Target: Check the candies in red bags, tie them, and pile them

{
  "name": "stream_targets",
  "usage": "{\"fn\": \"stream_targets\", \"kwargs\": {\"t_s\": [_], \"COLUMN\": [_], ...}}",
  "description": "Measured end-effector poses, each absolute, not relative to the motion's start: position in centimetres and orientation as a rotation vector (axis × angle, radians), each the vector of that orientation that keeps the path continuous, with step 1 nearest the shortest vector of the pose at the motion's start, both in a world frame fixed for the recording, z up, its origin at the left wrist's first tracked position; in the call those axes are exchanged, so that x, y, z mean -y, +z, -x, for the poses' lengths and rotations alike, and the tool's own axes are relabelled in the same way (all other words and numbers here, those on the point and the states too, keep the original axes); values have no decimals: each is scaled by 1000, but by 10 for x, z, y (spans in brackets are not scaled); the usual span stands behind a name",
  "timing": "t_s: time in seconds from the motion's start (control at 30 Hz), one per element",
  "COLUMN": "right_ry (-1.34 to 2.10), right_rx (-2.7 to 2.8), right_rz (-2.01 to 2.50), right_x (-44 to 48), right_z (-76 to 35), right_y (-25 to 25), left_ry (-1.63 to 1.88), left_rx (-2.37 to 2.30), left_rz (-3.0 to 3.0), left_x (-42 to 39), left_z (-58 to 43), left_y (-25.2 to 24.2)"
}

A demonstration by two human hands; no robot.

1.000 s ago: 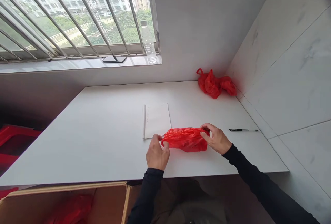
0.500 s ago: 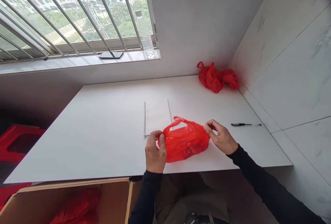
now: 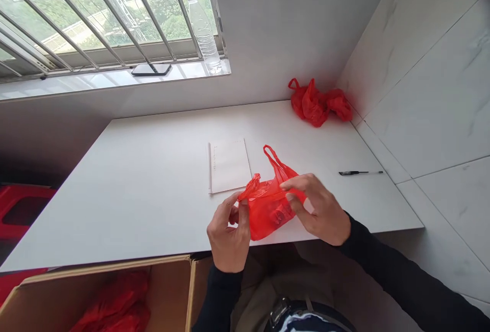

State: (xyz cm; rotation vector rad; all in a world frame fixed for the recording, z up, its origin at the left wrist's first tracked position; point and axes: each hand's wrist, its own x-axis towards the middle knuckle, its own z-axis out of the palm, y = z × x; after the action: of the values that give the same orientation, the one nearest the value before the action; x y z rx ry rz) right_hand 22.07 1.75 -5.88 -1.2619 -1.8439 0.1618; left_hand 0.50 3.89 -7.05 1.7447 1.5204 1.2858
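A thin red plastic bag sits near the front edge of the white table, with a small dark red printed item showing through its side. Its left handle is bunched between the thumb and fingers of my left hand. The other handle loop stands up loosely at the back. My right hand is over the bag's right side, thumb and forefinger apart, and the fingertips are close to or touching the plastic. Behind the bag lies a white booklet.
More red bags are heaped in the table's far right corner. A black pen lies on the right. Cardboard boxes, one holding red bags, stand below the front edge. A water bottle and phone rest on the windowsill.
My right hand has released the bag's right edge and moved left over it. The left handle is now gathered in my left hand, and the other loop has risen. The view has shifted slightly.
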Motion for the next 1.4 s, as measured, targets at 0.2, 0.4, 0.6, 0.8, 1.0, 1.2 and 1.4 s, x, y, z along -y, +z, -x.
{"fn": "stream_targets", "kwargs": {"t_s": [0.2,0.4,0.6,0.8,1.0,1.2,1.4], "right_ry": [47,39,104,159,133,255,266], "right_rx": [2390,2448,2439,2493,2546,2742,2667], "right_rz": [1375,1643,1632,1490,1349,1704,1923], "right_x": [-34,-10,7,-3,3,5,-13], "right_z": [-206,-215,-212,-201,-201,-202,-196], "right_y": [-67,-55,-41,-57,-47,-63,-100], "left_ry": [1196,1251,1334,1288,1308,1361,1194], "left_rx": [-1391,-1332,-1346,-1289,-1449,-1423,-1379], "left_rz": [-1474,-1244,-1069,-951,-898,-897,-1044], "left_x": [-32,-23,-18,-3,5,8,17], "left_z": [-2,-2,-1,0,5,0,-8], "left_y": [-70,-79,-75,-69,-75,-72,-67]}}
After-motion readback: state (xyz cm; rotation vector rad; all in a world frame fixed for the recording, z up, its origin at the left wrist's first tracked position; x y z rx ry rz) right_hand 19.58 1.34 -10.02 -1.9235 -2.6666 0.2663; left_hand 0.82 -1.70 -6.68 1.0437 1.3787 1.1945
